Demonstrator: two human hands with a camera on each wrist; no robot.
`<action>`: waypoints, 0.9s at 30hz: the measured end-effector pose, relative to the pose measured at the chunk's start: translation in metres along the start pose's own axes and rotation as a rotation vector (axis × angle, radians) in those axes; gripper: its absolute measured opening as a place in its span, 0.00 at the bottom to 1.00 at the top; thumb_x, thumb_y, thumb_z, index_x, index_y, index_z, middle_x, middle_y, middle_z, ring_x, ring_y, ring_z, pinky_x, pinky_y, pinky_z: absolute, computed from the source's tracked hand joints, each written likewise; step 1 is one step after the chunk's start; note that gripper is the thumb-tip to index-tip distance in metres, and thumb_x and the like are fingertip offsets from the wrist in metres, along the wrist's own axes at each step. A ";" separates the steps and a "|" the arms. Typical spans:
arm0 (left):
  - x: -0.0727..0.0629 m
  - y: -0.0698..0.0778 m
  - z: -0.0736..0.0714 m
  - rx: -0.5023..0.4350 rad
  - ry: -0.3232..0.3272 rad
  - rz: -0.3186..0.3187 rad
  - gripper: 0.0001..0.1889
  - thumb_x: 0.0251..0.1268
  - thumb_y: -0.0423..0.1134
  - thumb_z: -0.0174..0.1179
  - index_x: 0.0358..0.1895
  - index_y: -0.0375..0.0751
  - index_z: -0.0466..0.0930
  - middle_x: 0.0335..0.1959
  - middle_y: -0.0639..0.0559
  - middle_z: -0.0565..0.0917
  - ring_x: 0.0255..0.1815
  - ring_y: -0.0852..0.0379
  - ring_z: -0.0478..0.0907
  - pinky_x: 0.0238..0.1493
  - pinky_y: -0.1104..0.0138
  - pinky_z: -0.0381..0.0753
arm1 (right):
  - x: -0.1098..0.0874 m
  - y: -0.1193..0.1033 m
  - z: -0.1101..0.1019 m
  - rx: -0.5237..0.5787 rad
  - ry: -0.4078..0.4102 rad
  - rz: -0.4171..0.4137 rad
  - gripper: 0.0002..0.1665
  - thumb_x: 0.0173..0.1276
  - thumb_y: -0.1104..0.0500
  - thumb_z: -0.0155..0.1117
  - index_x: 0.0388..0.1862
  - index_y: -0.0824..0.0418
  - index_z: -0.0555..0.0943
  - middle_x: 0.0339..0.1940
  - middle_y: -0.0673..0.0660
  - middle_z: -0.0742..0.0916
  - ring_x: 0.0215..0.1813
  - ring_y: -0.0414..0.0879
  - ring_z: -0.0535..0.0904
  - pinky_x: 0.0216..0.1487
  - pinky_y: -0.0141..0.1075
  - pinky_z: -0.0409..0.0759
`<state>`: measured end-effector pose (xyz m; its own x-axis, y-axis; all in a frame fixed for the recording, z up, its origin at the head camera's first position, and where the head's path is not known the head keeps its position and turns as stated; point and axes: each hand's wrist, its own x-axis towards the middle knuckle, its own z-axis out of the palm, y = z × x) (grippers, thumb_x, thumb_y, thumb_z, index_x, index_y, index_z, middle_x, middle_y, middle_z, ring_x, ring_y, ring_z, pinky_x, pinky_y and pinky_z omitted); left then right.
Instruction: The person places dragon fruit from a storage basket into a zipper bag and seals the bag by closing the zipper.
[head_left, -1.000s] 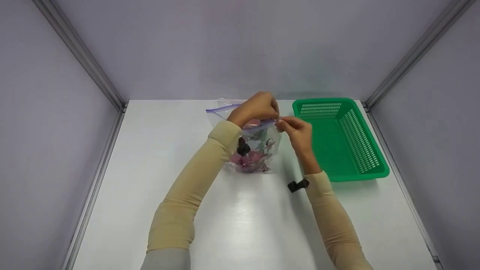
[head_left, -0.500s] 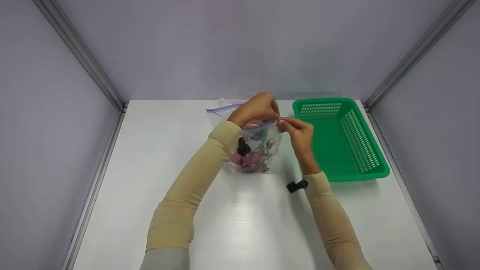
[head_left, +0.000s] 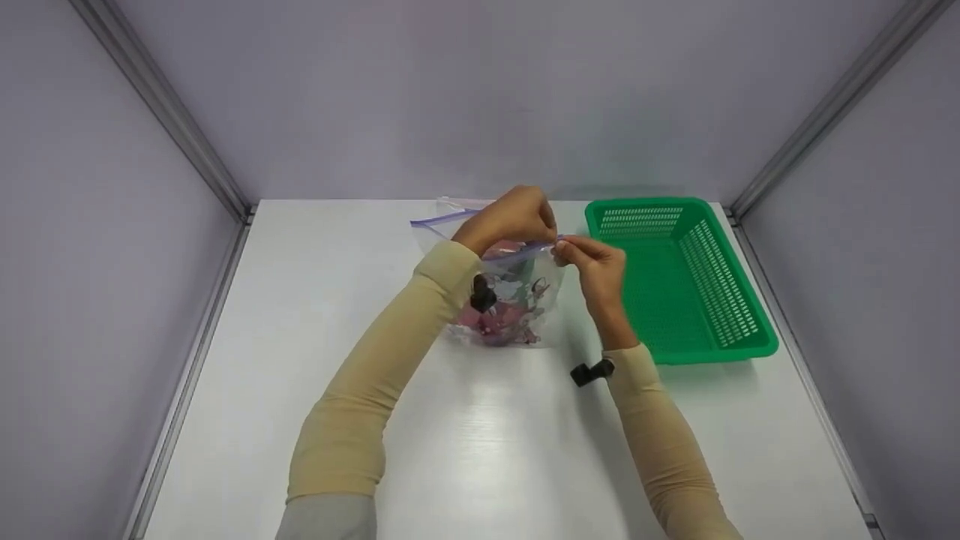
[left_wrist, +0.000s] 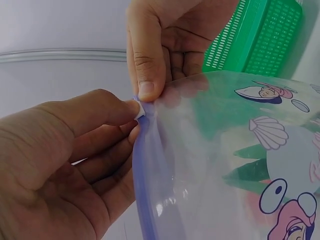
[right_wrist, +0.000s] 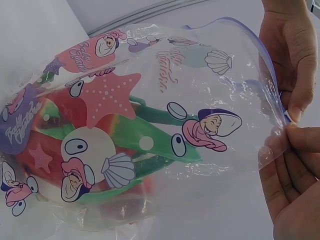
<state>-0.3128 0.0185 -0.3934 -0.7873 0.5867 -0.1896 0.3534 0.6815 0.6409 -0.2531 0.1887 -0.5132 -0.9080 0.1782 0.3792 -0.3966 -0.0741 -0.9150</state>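
Note:
A clear zip bag printed with pink starfish, shells and cartoon figures holds red and green pieces that look like watermelon slices. Purple zip strip runs along its mouth. At one corner of the mouth, my left hand pinches a small white piece on the strip, seemingly a slider, between thumb and fingers. Right beside it, my right hand pinches the bag's corner. In the head view the left forearm and hand cover part of the bag; the far end of the strip gapes.
A green plastic basket with slotted walls stands on the white table, right of the bag. Grey panels with metal rails enclose the table at the back and both sides.
Hardly anything differs. Both hands keep their pinch at the same corner of the zip bag, and the forearms have drifted very slightly left.

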 end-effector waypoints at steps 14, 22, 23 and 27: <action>-0.004 -0.008 0.001 0.008 0.007 0.022 0.12 0.68 0.37 0.70 0.51 0.35 0.93 0.50 0.42 0.92 0.36 0.53 0.80 0.47 0.62 0.90 | -0.001 0.002 0.003 -0.030 0.029 0.016 0.09 0.71 0.70 0.72 0.39 0.80 0.89 0.27 0.50 0.92 0.30 0.41 0.87 0.36 0.33 0.88; -0.008 -0.016 -0.001 -0.027 -0.007 -0.009 0.13 0.68 0.36 0.70 0.52 0.36 0.92 0.52 0.42 0.91 0.40 0.50 0.83 0.51 0.60 0.91 | -0.001 0.003 0.001 -0.067 0.043 0.022 0.08 0.71 0.70 0.72 0.38 0.78 0.89 0.27 0.48 0.91 0.30 0.41 0.86 0.38 0.33 0.88; -0.008 -0.017 -0.001 -0.027 -0.007 -0.013 0.13 0.67 0.36 0.70 0.52 0.36 0.92 0.51 0.43 0.91 0.40 0.50 0.83 0.51 0.60 0.91 | -0.001 0.003 0.001 -0.068 0.045 0.026 0.08 0.71 0.69 0.72 0.39 0.78 0.89 0.27 0.48 0.91 0.30 0.41 0.86 0.38 0.33 0.88; -0.009 -0.021 -0.003 -0.016 -0.005 -0.010 0.13 0.67 0.36 0.70 0.51 0.36 0.92 0.49 0.43 0.91 0.38 0.51 0.81 0.45 0.62 0.89 | 0.000 0.002 0.000 -0.054 0.056 0.042 0.08 0.70 0.70 0.73 0.39 0.78 0.89 0.27 0.49 0.91 0.30 0.40 0.86 0.38 0.33 0.88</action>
<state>-0.3143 -0.0021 -0.4028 -0.7881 0.5822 -0.2000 0.3375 0.6803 0.6506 -0.2535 0.1884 -0.5151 -0.9142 0.2308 0.3332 -0.3489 -0.0296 -0.9367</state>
